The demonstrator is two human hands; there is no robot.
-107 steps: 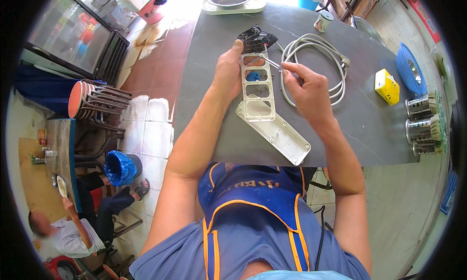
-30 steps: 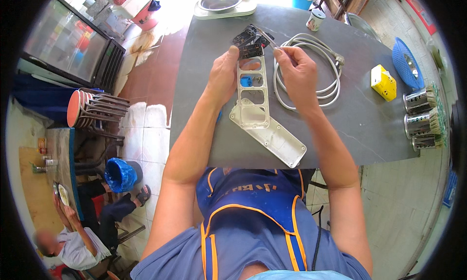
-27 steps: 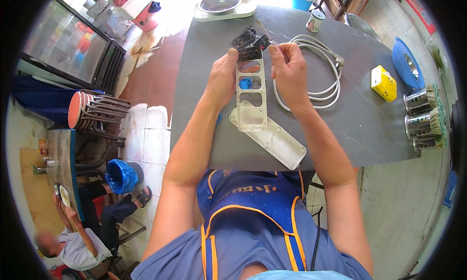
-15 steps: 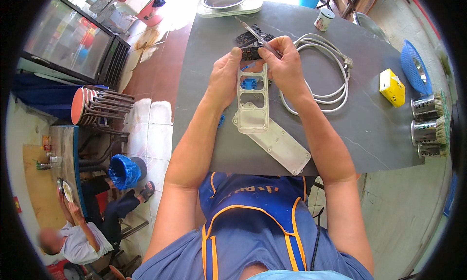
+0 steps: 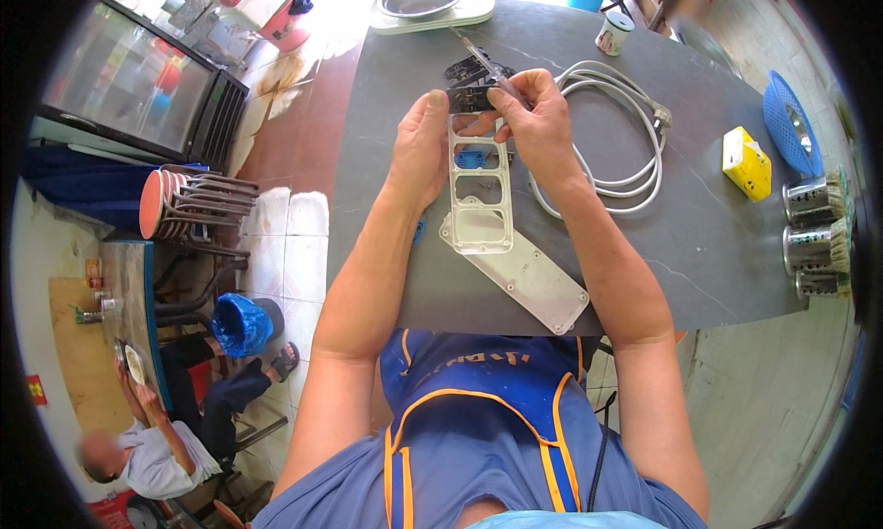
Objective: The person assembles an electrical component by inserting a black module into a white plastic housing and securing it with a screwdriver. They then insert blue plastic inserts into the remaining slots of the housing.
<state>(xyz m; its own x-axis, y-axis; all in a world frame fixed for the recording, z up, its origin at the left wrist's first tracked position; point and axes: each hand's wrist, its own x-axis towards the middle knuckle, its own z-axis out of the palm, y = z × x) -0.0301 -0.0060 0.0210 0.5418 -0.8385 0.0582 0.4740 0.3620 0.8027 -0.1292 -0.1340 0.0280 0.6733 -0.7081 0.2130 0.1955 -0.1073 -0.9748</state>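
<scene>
I saw left hand (image 5: pixel 421 152) gripping white, ladder-shaped plastic frame (image 5: pixel 480 173) | right hand (image 5: pixel 539 117) pinched slender, metal-shafted screwdriver (image 5: pixel 480 55) | smooth grey tabletop (image 5: pixel 727 262) lay beneath

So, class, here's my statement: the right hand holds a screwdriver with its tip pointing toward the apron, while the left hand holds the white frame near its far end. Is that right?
Not quite: the head view shows the screwdriver in the right hand with its tip pointing away from the apron. The left hand does hold the white frame near its far end.
</scene>
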